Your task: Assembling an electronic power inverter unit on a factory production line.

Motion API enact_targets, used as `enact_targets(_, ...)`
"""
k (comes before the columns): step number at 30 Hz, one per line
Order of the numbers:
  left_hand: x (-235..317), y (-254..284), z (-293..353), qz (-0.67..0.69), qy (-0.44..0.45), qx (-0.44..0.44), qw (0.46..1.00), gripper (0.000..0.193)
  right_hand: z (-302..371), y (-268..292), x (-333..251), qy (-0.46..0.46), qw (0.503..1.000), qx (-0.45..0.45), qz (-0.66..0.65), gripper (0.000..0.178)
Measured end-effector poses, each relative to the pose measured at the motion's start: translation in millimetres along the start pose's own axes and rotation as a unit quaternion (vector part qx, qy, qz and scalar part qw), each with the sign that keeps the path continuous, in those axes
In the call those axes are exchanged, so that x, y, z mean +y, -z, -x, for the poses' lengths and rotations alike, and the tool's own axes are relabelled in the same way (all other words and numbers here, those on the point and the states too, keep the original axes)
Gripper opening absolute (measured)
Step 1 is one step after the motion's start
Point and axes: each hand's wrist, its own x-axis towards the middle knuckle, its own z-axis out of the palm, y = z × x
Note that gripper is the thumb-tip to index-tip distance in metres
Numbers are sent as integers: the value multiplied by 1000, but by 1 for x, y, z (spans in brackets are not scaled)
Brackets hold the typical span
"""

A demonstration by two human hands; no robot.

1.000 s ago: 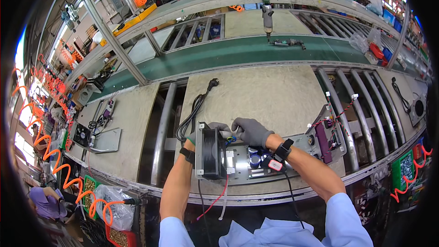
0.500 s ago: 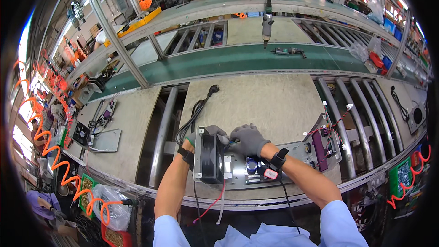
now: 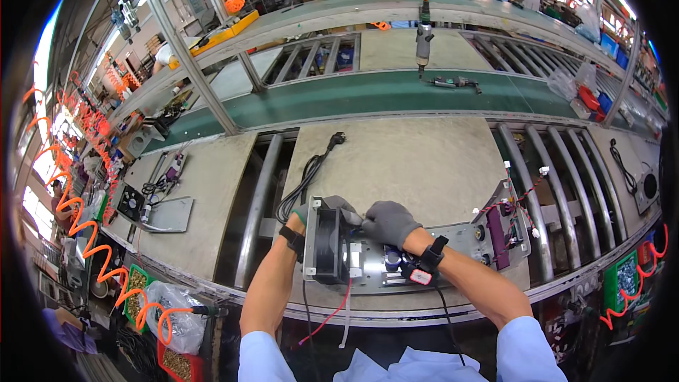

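On the board in front of me lies a metal chassis (image 3: pixel 458 238) with a black fan housing (image 3: pixel 329 249) upright at its left end. My left hand (image 3: pixel 331 209), in a grey glove, reaches behind the housing, partly hidden by it, its fingertips closed. My right hand (image 3: pixel 389 223), also gloved, is closed just beside those fingertips, over the chassis. What the fingers hold is too small and covered to make out. A blue cylindrical part (image 3: pixel 392 260) sits below my right hand. A purple part (image 3: pixel 499 243) stands at the chassis's right end, with red and black wires.
A coiled black power cord (image 3: pixel 304 182) lies behind my left hand. Metal rollers (image 3: pixel 260 201) flank the board. A screwdriver (image 3: pixel 423 42) hangs above the green belt (image 3: pixel 339 105); another tool (image 3: pixel 456 84) rests there. A red wire (image 3: pixel 331 327) dangles over the near edge.
The view has shifted slightly, so everything sits a little further right. Both hands stay together behind the fan housing, with the right fingers drawn slightly more upright.
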Motion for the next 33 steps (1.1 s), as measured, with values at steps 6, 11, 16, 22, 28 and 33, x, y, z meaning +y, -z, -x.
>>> enact_targets(6, -32, -8, 17, 275, -116, 3, 954, 28, -3, -4, 12, 108, 989, 74, -73, 31)
enact_targets(11, -44, -18, 18, 335, -86, 41, 938, 25, -2, -10, 10, 114, 985, 117, -63, 30)
enact_targets(16, -35, -19, 11, 384, -38, 52, 921, 23, -8, -14, 3, 18, 997, 65, -38, 30)
enact_targets(22, -31, -3, 6, 219, -53, 9, 974, 33, -13, -19, 11, 45, 995, 76, -48, 29)
enact_targets(28, -17, 6, -1, 126, -33, -25, 991, 43, -11, -16, 12, 34, 997, 53, -51, 30)
enact_targets(33, -7, -31, 18, 378, -139, 32, 915, 52, -8, -16, 12, 61, 993, 84, -48, 31)
